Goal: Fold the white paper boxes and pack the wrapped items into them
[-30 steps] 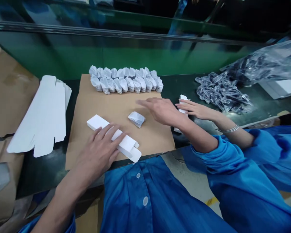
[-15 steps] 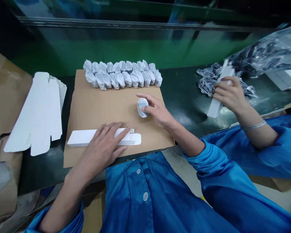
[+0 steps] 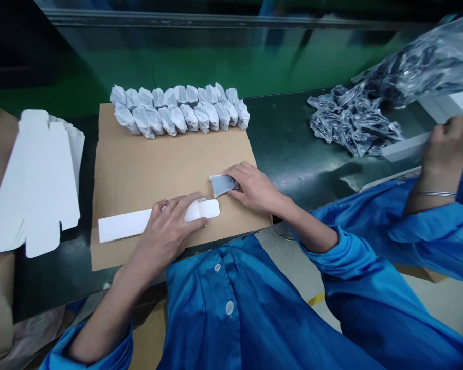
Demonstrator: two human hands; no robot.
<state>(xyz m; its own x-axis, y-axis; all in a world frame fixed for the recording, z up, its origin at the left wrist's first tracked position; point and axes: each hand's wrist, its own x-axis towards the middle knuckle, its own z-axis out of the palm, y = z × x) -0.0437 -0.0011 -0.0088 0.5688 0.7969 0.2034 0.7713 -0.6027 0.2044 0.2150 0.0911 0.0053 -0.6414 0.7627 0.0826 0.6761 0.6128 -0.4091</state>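
Note:
My left hand [image 3: 173, 223] is closed around a long white box [image 3: 125, 226] lying on the cardboard sheet [image 3: 154, 164]. The box's right end is open, and a rounded flap sticks out toward my right hand [image 3: 252, 187]. Between the fingers and thumb of that hand is a small packet wrapped in pale paper [image 3: 221, 185], tilted just beyond the flap and apart from it. What the wrapping holds is hidden. Two rows of similar wrapped packets [image 3: 177, 110] line the far edge of the cardboard.
Flat white box blanks [image 3: 42, 174] are stacked on the left of the dark table [image 3: 278, 133]. Clear plastic bags [image 3: 351, 121] lie at the right. A co-worker's hand [image 3: 451, 144] holds a white box [image 3: 405, 147] there. Brown cartons stand at the far left.
My right hand has turned the packet from upright to lying sideways, nearer the box's open end. My left fingers have curled round the box. The co-worker's hand has moved right.

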